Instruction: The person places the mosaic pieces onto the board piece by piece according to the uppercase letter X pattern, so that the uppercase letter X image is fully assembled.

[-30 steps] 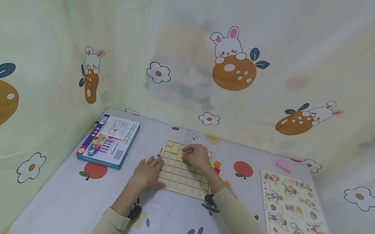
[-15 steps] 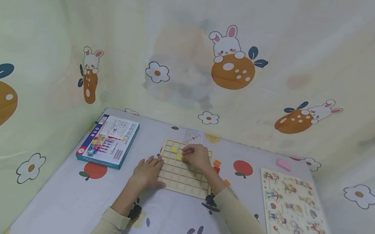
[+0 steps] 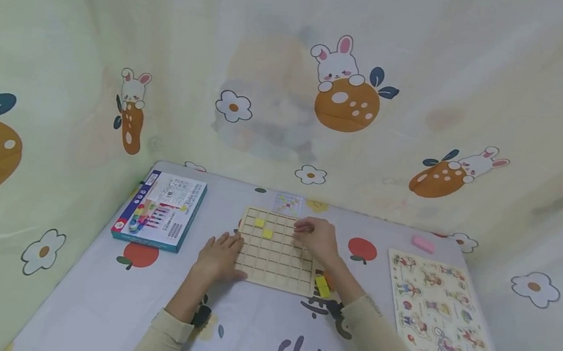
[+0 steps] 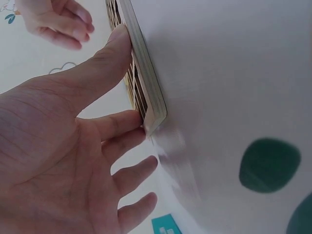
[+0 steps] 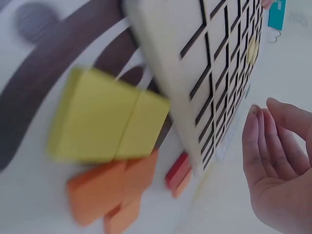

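Fingers of the left hand (image 3: 217, 256) lie straight and relaxed against the near left corner of the wooden grid board (image 3: 278, 251), the thumb pressed flat along its edge and the index fingertip touching the corner, as the left wrist view shows; nothing is gripped. Across the board from it, the right hand (image 3: 319, 239) hovers over the far right part of the grid with its fingers loosely bent and held together, and the right wrist view shows its palm bare. Two yellow tiles (image 3: 263, 228) sit in cells of the grid to the left of that hand, one in the far row and the other one row nearer and a cell to the right, touching only at a corner. Just under the right wrist, at the board's near right corner, lies a loose yellow block (image 3: 322, 286) on the cloth, and the right wrist view shows orange pieces (image 5: 112, 192) and a red piece (image 5: 176, 170) lying just beside it, close to the board's side edge. Beyond the right hand's fingertips, past the far edge of the board, lies a small pattern card (image 3: 289, 203). Well off to the left of the left hand rests a blue game box (image 3: 160, 210). Out to the right of the right forearm lies a picture puzzle board (image 3: 442, 321), with a pink eraser (image 3: 422, 243) beyond its far corner.
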`<state>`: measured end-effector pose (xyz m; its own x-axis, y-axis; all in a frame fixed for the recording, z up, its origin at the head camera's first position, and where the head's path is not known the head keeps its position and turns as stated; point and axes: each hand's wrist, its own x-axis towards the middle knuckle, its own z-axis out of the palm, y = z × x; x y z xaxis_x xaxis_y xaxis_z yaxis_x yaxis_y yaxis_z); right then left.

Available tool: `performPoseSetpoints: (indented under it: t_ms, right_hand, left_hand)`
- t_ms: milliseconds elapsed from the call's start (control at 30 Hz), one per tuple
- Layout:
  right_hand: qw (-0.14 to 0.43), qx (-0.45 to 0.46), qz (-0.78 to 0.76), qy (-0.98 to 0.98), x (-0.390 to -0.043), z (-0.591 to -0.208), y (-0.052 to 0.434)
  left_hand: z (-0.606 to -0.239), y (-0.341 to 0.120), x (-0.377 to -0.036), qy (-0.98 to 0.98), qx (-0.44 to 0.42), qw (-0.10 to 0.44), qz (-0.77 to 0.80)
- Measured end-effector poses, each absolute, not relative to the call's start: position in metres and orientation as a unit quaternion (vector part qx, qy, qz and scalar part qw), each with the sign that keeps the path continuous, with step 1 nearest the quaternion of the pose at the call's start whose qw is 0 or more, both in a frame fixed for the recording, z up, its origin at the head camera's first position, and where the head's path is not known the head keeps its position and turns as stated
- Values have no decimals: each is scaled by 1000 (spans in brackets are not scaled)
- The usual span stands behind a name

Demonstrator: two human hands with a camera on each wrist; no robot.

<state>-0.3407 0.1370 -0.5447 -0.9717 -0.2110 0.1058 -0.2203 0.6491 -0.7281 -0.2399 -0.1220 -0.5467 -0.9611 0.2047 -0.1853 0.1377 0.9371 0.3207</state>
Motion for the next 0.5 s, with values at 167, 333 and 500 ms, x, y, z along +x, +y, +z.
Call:
performPoseSetpoints:
  t_ms: [167, 333, 500]
  right_hand:
    - [8, 90, 408, -908, -335, -542, 155]
    - [-2, 63, 403, -913, -331, -544, 171]
    - [-1, 42, 386, -922, -329, -550, 185]
  left_hand:
    - [-549, -122, -241, 978, 88, 110, 152]
    - [-547, -122, -239, 978, 87, 112, 153]
    - [-546, -122, -239, 978, 89, 109, 156]
